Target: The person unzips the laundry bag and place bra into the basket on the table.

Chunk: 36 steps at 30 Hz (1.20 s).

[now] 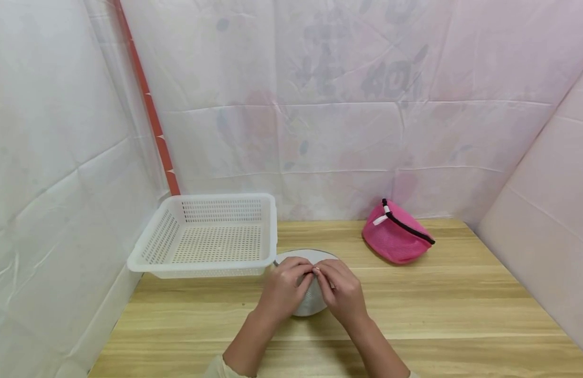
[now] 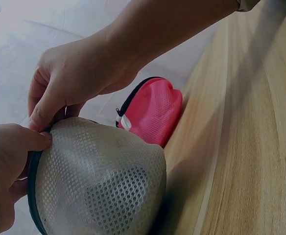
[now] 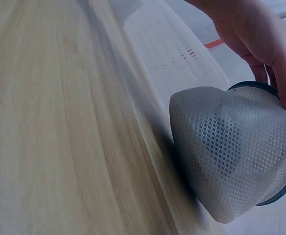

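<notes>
A whitish mesh laundry bag [image 1: 311,303] with a dark edge stands in front of me near the table's middle. My left hand [image 1: 283,289] pinches its edge from the left. From the right, my right hand [image 1: 344,292] pinches the same edge, and the fingertips of both hands meet there. In the left wrist view the bag [image 2: 101,176] bulges below the hands, its dark trim [image 2: 33,191] along the opening side. The right wrist view shows the bag's rounded mesh body [image 3: 221,142] close to the tabletop. What lies between the fingertips is too small to tell.
A white perforated plastic basket [image 1: 272,231] stands behind and to the left. At the back right a pink mesh bag [image 1: 396,236] with a black zipper rests on the wooden table [image 1: 438,315]. Pale sheeting [image 1: 339,136] walls the table at the back and sides.
</notes>
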Available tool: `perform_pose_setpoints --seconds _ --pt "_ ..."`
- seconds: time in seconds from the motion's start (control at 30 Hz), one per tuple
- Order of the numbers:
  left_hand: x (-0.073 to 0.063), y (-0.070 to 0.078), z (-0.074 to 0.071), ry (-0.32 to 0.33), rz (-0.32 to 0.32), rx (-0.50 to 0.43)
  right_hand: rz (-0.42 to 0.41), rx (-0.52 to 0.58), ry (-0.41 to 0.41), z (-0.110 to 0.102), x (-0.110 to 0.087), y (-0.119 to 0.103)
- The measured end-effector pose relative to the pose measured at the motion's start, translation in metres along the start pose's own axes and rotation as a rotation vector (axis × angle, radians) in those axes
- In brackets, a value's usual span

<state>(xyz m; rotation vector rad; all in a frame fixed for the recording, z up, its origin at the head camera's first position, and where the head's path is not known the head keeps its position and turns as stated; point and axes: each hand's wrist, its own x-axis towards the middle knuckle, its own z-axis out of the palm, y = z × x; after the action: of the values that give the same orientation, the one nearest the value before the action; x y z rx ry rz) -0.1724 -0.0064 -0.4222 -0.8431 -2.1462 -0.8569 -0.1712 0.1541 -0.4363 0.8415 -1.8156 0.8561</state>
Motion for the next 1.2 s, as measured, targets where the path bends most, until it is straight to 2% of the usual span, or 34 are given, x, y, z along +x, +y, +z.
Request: perform_pose_setpoints --seconds 0.33,0.63,0.9,1.2 --pt "-0.001 0.000 0.000 -0.024 -0.036 -0.061 0.014 -0.042 0.002 -0.004 0.000 0.004" --pt "-0.001 -0.007 0.000 0.001 -0.043 -0.081 0.048 -0.068 0.000 -0.011 0.000 0.009" --pt "-0.002 -0.011 0.000 0.016 -0.077 -0.120 0.044 -0.064 0.019 -0.014 0.003 0.010" --pt "-0.002 -0.012 -0.003 0.029 -0.086 -0.085 0.038 -0.058 0.019 -0.012 0.004 0.006"
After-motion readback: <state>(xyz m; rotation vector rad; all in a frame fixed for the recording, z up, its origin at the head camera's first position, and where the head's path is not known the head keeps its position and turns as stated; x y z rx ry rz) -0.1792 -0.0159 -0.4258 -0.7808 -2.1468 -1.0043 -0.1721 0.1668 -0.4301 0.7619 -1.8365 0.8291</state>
